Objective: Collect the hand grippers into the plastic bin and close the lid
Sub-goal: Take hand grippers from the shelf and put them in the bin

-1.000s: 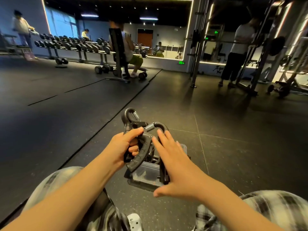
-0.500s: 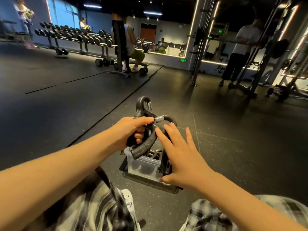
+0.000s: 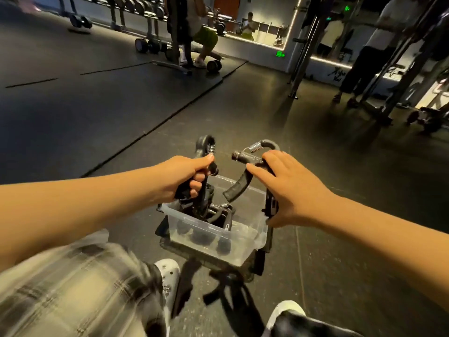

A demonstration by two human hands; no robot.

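Observation:
A clear plastic bin (image 3: 245,246) stands on the dark gym floor between my knees, with black hand grippers (image 3: 213,212) lying inside it. My left hand (image 3: 187,176) grips the handles of one black hand gripper (image 3: 205,148), held upright over the bin's left side. My right hand (image 3: 284,188) holds a second hand gripper (image 3: 245,156) by its outer handle, above the bin's right edge; its other handle points down to the left. Another black gripper (image 3: 226,285) lies on the floor in front of the bin. A dark flat piece under the bin may be the lid; I cannot tell.
My plaid-trousered knees and white shoes (image 3: 167,268) flank the bin. A dumbbell rack (image 3: 136,6), a bench with a seated person (image 3: 204,37) and a standing person by a frame (image 3: 364,57) are far back. Black rubber mats (image 3: 85,98) lie to the left.
The two hand grippers, crossed together over the bin before, are now pulled apart, one in each hand. The view has tilted down and drawn closer.

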